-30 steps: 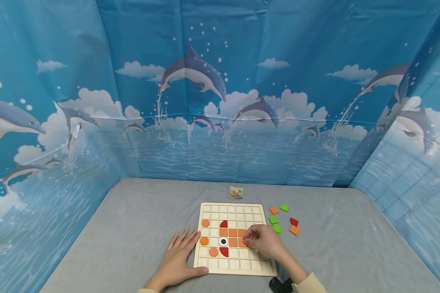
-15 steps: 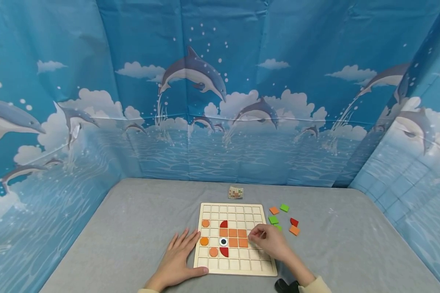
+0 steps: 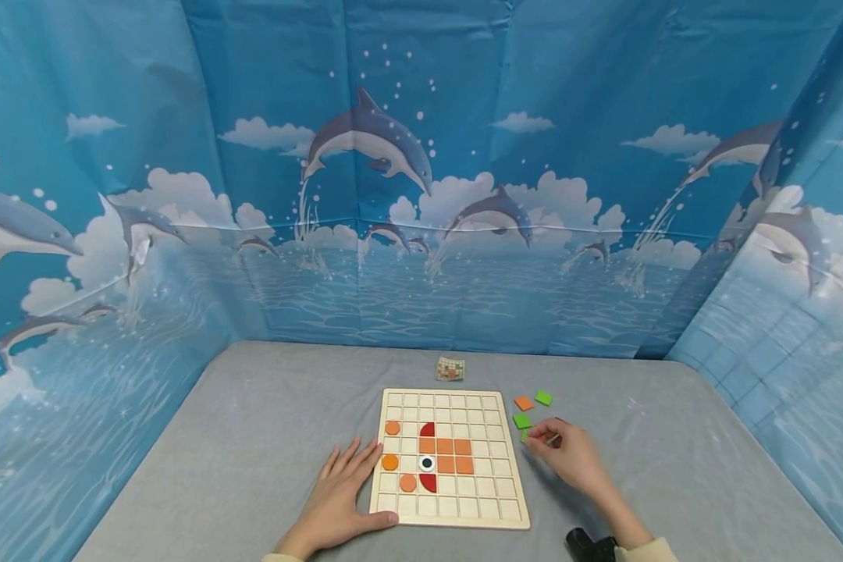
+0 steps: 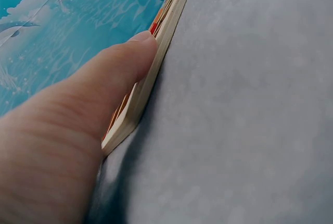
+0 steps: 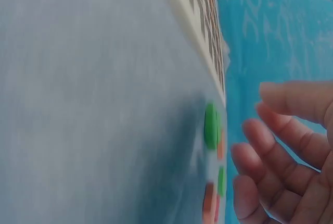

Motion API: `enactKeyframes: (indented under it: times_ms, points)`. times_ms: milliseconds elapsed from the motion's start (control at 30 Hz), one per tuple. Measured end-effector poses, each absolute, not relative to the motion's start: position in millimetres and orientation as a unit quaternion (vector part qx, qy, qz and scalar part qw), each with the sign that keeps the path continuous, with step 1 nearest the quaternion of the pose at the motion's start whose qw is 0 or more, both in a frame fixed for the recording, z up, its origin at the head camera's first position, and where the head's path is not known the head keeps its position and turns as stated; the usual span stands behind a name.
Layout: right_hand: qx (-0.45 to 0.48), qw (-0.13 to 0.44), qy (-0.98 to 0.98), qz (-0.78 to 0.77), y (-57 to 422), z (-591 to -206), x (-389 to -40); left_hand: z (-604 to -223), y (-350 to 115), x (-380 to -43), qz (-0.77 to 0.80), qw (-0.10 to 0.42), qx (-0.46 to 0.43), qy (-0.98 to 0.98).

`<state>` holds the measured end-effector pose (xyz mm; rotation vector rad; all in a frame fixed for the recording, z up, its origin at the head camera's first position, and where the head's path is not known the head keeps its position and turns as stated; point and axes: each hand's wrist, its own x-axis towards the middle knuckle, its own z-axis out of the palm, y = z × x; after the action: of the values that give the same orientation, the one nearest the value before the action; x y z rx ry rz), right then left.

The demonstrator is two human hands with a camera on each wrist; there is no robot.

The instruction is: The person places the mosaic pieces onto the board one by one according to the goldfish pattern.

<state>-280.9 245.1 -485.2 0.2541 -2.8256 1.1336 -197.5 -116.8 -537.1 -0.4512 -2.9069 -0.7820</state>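
A: Report, nearest first.

B: A black object (image 3: 590, 545) beside the right sleeve (image 3: 646, 551); type unclear from where I stand.

A: Left hand (image 3: 340, 488)?

B: Released, fingers spread. Index finger at the left edge of the board (image 3: 448, 507); thumb on the near edge, close to the corner.

A: Board?

B: Flat on grey cloth (image 3: 274, 421). Seated in cells: two red quarters (image 3: 428, 484), three orange discs (image 3: 389, 462), five orange squares (image 3: 446, 466), one eye disc (image 3: 427, 464).

A: Right hand (image 3: 572, 457)?

B: Released. Thumb and fingers loosely bent and apart, just above a green tile (image 5: 210, 126) to the right of the board.

A: Beyond?

B: Two more green tiles (image 3: 522, 421) and an orange tile (image 3: 524, 403) on the cloth, then a printed card (image 3: 451, 369) past the board's far edge. At the back: a blue dolphin curtain (image 3: 393, 297).
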Motion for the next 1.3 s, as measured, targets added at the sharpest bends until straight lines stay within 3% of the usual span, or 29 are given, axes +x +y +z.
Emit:
enactKeyframes:
  times_ms: [567,1300]
  points:
    - [0.028,0.051,-0.957,0.285,284,-493,-289,-537,-118,-197,-0.251,0.043,-0.147,-0.956]
    - [0.007,0.019,-0.968,0.249,287,-494,-292,-535,-118,-197,-0.256,0.038,-0.148,-0.955]
